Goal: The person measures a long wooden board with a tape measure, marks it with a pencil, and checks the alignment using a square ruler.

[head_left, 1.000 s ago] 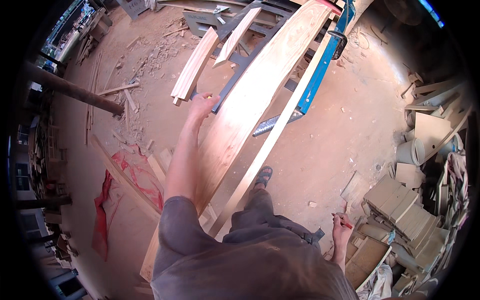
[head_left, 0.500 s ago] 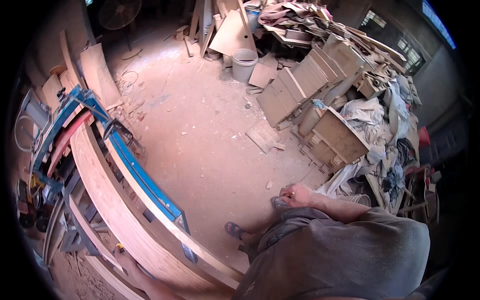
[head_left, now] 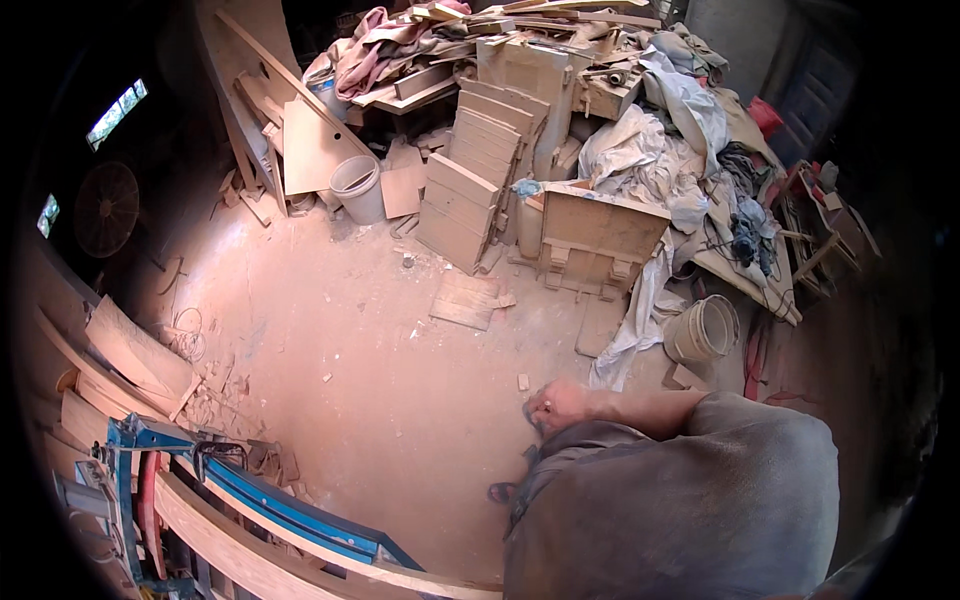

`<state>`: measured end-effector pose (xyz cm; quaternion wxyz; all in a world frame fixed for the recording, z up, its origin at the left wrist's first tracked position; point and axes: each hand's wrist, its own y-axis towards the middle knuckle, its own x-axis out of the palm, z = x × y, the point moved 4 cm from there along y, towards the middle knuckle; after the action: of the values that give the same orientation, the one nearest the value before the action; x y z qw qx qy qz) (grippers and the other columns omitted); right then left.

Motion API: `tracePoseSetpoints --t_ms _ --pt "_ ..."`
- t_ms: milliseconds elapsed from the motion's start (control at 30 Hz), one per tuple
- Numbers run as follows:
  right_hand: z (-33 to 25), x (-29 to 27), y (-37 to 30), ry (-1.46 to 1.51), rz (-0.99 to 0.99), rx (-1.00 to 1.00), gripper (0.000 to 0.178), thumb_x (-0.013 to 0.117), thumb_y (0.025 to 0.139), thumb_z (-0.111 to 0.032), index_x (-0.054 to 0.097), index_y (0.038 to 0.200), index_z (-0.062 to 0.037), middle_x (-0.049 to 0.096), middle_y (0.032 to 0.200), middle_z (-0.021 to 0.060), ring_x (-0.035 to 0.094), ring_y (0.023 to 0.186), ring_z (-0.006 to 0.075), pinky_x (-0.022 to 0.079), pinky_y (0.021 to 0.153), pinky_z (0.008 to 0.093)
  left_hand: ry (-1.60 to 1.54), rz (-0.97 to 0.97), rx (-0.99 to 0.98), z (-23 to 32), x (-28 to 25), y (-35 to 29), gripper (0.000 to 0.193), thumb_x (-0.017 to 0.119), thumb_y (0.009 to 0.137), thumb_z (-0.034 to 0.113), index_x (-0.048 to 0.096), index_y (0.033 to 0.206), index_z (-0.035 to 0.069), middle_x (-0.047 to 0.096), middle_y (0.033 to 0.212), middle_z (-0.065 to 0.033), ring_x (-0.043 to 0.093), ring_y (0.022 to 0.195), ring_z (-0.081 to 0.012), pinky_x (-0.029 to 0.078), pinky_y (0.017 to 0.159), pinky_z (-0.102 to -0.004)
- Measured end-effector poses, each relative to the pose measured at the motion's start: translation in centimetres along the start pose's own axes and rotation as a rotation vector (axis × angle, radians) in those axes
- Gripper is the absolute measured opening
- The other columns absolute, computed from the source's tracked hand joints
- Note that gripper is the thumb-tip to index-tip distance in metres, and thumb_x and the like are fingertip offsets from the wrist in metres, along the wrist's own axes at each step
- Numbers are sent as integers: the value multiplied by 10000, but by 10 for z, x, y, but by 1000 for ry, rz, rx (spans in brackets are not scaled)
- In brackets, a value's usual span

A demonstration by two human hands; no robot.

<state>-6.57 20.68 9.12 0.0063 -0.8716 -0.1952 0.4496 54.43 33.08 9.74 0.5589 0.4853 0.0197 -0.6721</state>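
My right hand (head_left: 560, 404) is closed near my waist, its forearm level across the front of my dark shirt. A small light spot shows at the curled fingers, too small to name. My left hand is out of the picture. At the lower left, a long curved wooden board (head_left: 235, 545) runs beside a blue metal rail (head_left: 290, 515). A blue frame with a red curved piece (head_left: 150, 500) stands at the far end of the board. My sandalled foot (head_left: 502, 491) shows on the floor below my hand.
Ahead lie stacked wooden panels (head_left: 470, 190), a white bucket (head_left: 358, 190) and a heap of cloths and sheeting (head_left: 645, 160). Another bucket (head_left: 702, 330) lies tilted at the right. A flat board (head_left: 465, 300) rests on the dusty floor. A round fan (head_left: 107, 209) stands far left.
My view has turned to the right, so the blue frame and curved board sit lower left. My left hand, earlier by the curved board, has left the picture. My right hand stays closed.
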Motion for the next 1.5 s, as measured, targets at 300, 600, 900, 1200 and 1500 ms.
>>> tracePoseSetpoints --t_ms 300,600,900,1200,1500 --pt "86 -8 -32 175 146 165 165 644 884 -257 694 906 -101 693 829 167 670 799 391 534 711 482 -258 -54 -99 165 8 -86 539 687 887 179 547 1330 -95 588 1272 -298 606 1106 -404 479 972 -439" --pt "163 -47 16 211 137 206 297 585 955 -377 687 1043 -112 703 838 162 680 825 396 535 739 496 -348 -691 540 284 60 -218 456 687 882 40 555 1301 -83 590 1170 -274 560 1124 -404 435 1024 -479" --pt "217 -236 68 -30 491 356 285 533 983 -342 682 1056 -110 700 886 184 668 867 427 518 759 522 -259 -1012 386 238 158 -242 414 670 922 171 617 1260 -61 621 1229 -246 582 1173 -365 476 1008 -469" --pt "310 -474 140 -274 932 271 171 597 841 -107 664 994 -74 696 899 198 671 901 405 531 789 496 -1171 -1125 -620 307 301 -233 362 577 948 39 549 1298 -47 523 1282 -133 456 1239 -249 458 981 -390" --pt "461 -760 244 -736 1164 253 306 628 795 -71 604 1100 -68 666 1076 161 601 1099 348 471 961 455 -104 -986 473 515 247 -304 367 670 941 203 668 1221 -36 704 1154 -209 676 1083 -313 528 951 -385"
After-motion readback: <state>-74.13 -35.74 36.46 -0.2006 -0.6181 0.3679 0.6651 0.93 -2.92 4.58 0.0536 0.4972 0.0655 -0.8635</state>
